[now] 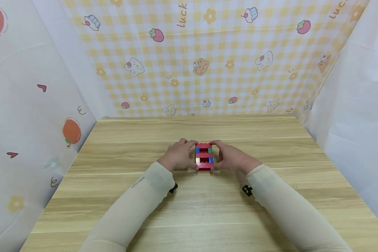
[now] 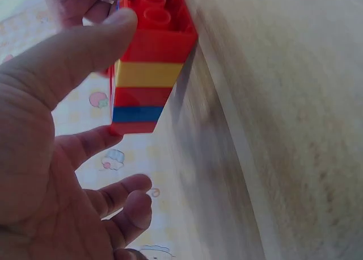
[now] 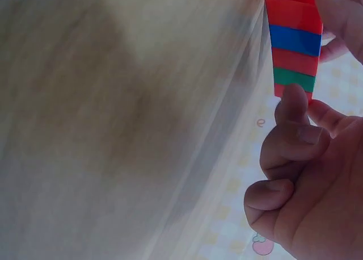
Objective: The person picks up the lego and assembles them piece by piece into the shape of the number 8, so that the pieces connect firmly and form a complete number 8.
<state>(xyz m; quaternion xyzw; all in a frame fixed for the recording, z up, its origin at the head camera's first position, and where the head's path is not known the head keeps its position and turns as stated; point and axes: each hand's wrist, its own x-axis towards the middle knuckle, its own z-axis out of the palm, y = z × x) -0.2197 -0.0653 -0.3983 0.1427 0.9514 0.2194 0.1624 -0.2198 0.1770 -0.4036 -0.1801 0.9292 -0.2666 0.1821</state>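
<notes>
A small structure of toy building blocks lies on its side on the wooden table, hollow side socket facing the person. Red layers alternate with small blue, green and yellow blocks, leaving two gaps between them. From its left side my left hand grips it, thumb at the near end and index finger at the far end. My right hand holds the right side the same way. In the left wrist view, the left hand's other fingers hang off the blocks. The right wrist view shows the remaining right fingers bent beside the blocks.
The wooden table extends around both arms. A yellow checked cloth hangs behind it, with white cloth on both sides. Black wrist straps show below the cream sleeves.
</notes>
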